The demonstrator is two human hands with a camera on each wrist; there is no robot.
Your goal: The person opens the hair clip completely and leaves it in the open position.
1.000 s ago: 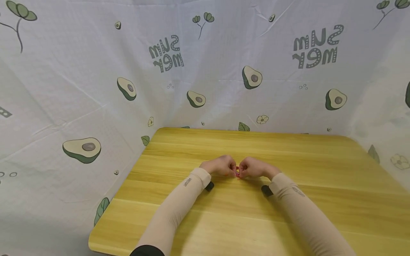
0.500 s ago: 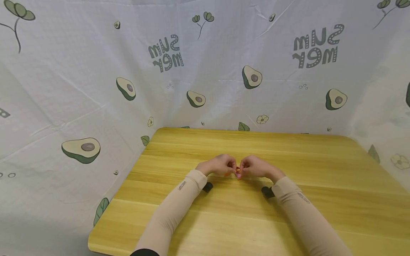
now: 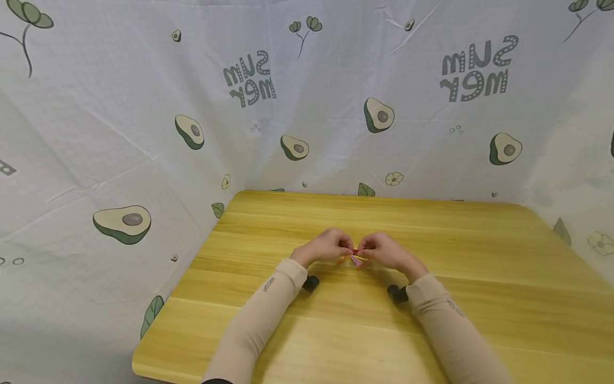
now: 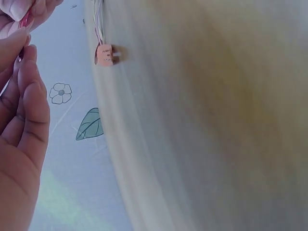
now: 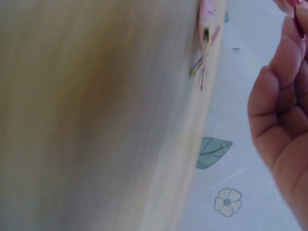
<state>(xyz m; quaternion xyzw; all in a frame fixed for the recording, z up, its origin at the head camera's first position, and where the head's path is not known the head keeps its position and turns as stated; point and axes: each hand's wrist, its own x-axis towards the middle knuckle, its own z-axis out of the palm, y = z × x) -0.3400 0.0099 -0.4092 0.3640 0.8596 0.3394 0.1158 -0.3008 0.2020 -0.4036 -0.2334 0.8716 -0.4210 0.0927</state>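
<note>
Fingers (image 4: 36,103): curled and narrow on both hands, thumb against fingertips; the left hand (image 3: 328,247) and the right hand (image 3: 387,251) pinch a slim red piece (image 4: 26,21), perhaps a wire.
Red piece: between the two hands, above the tabletop (image 3: 336,330); mostly covered, so its full shape cannot be told. The pinches sit close together, probably because so thin a piece needs fine control from both sides.
Orange connector (image 4: 105,55): a small slotted block below the left hand, thin pale wires running upward from it. It seems to dangle from those wires rather than being gripped; whether it touches the tabletop is unclear.
Pink strip (image 5: 208,10): marked with small print, below the hands, with thin loose ends (image 5: 201,73) spreading beneath it. Leaving it ungripped likely frees the fingers for the red piece.
Forearms: pale sleeves (image 3: 256,317) angle inward, seemingly so the fingertips meet in the middle.
Backdrop: white cloth (image 3: 331,117) printed with avocados.
</note>
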